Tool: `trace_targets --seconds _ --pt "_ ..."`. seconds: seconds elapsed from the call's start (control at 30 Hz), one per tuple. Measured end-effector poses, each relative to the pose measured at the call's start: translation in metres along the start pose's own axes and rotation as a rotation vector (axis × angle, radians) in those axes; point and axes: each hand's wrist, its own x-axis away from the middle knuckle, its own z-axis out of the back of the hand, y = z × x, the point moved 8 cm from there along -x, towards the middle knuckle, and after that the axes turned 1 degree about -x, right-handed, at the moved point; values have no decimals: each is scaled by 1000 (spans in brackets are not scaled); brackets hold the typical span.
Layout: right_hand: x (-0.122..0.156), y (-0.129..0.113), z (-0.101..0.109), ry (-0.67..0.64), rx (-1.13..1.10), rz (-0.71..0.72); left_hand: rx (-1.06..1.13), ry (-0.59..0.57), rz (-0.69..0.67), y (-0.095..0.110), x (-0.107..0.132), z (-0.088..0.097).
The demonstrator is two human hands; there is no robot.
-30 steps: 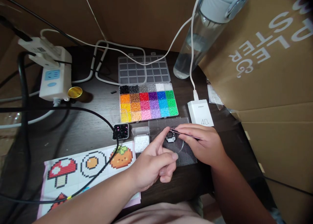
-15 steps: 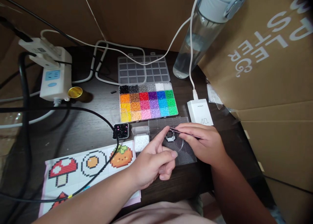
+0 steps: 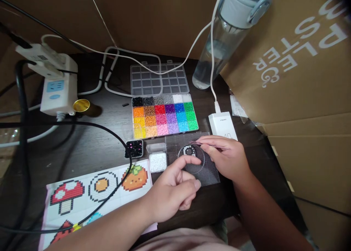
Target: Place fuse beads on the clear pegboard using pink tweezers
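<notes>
My right hand pinches a pair of tweezers, its tips pointing left over a clear pegboard. A small ring of white and black beads sits on the pegboard inside a thin round outline. My left hand hovers at the board's lower left, index finger bent out over it and the other fingers curled loosely, holding nothing. Left of the board stands a small open box of white beads. Beside that is a box of black beads with a few pink ones.
Behind the board lies a sectioned box of coloured beads with its lid open. A pattern sheet lies front left under a black cable. Around stand a power strip, a gold cap, a water bottle and a white charger.
My left index finger has drawn back from the tweezer tips and bent down to the right, uncovering more of the bead ring. The tweezers stay in my right hand. The view has shifted slightly.
</notes>
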Motion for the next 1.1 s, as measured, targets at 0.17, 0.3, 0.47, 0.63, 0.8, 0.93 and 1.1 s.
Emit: trace_targets --seconds 0.17,0.3,0.47,0.63,0.8,0.93,1.1 --pt "1 0 -2 -5 8 11 -134 -28 46 -2 0 -2" --pt "1 -1 -2 -10 18 17 -206 -35 50 -2 0 -2" --pt "0 -4 -2 -16 14 31 -333 -67 29 -1 1 -5" --pt "1 -2 -1 -10 6 16 -395 -68 24 1 1 -6" --pt "6 0 5 35 -60 -52 -444 -77 -37 4 4 -11" --pt "10 1 5 68 -193 -97 -573 -110 -177 8 9 -21" --pt "11 0 -7 45 -339 -119 -958 -131 -704 24 25 -42"
